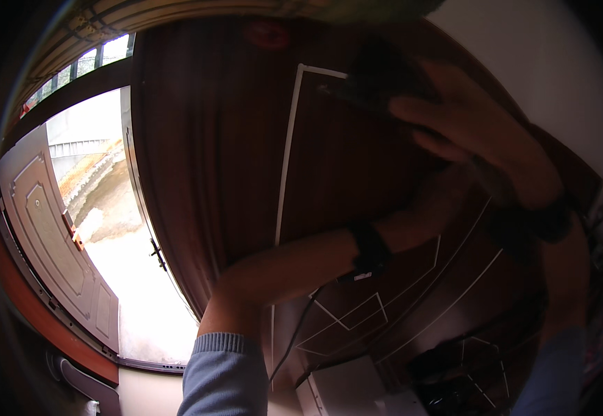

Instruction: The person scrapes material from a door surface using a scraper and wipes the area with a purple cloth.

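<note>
A dark brown wooden panel (218, 125) with white line borders fills the middle. High on its right side, my right hand (447, 111) grips a dark object (385, 73) against or close to the panel; the object's shape is hard to make out. Below it, my left hand (457, 180) reaches in behind my right wrist, dim and blurred, its fingers hidden. Dark straps are on both wrists. A thin dark cable (294, 326) hangs below my left forearm.
An open door (27, 180) at the left shows bright pale ground outside. A patterned hanging edge (107, 14) crosses the top. A white wall (558, 62) is at the upper right. Pale boxy items (336, 385) sit at the bottom, beside a dark glossy thing (440, 395).
</note>
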Tool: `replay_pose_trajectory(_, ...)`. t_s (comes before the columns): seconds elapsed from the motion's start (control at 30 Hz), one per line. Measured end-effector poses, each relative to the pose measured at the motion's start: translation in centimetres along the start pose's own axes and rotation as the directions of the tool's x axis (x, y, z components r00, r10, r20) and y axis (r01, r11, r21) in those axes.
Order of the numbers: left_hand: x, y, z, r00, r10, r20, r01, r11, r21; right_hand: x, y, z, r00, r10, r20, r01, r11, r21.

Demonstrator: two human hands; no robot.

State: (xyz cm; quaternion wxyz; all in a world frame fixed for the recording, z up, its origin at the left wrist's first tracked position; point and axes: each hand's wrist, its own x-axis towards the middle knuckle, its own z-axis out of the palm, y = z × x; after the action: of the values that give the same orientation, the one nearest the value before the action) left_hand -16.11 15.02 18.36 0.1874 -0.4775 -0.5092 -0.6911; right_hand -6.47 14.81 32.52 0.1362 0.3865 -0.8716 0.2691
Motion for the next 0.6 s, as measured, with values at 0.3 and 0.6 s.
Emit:
replay_pose_trajectory(0.3, 0.0, -0.3, -0.1, 0.999, 0.046, 0.014, -0.048, 0.953, 0.299, -0.2, 0.2, 0.4, 0.998, 0.061, 0.030, -0.063, 0.995, 0.081)
replay_pose_trajectory(0.6, -0.1, -0.6, -0.6, 0.983, 0.175, 0.054, -0.181, 0.896, 0.406, -0.5, 0.1, 0.8, 0.999, 0.029, 0.031, -0.031, 0.997, 0.065)
